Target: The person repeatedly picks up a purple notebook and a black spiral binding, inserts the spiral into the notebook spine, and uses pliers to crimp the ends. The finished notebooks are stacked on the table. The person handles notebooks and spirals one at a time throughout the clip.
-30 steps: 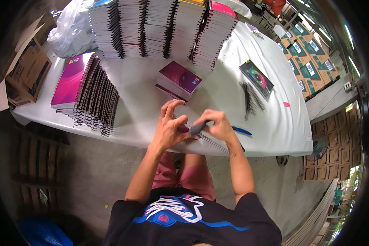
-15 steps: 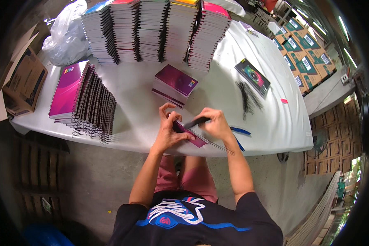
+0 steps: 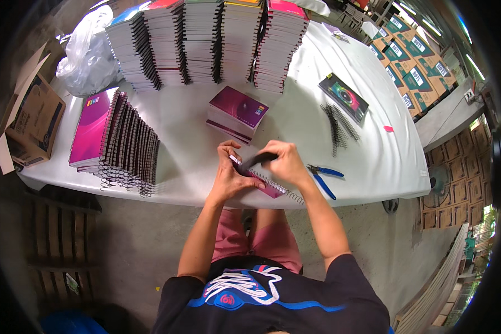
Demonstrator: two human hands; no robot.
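Near the table's front edge, my left hand grips a small purple notebook, thumb across its cover. A spiral wire coil runs along the notebook's edge, its loose end trailing past the lower right corner. My right hand is closed round a dark, curved tool whose tip lies by the coil and the notebook; its exact kind I cannot make out. To the right of that hand lie blue-handled pliers. Just beyond both hands sits a stack of unbound purple booklets.
Coil-bound purple notebooks are stacked at left, beside an open cardboard box and a plastic bag. Tall notebook stacks line the back. At right lie loose black coils and a dark notebook.
The coil's loose end has drawn in closer to the notebook. My right hand and the dark tool have shifted slightly left and up, and the pliers show more fully.
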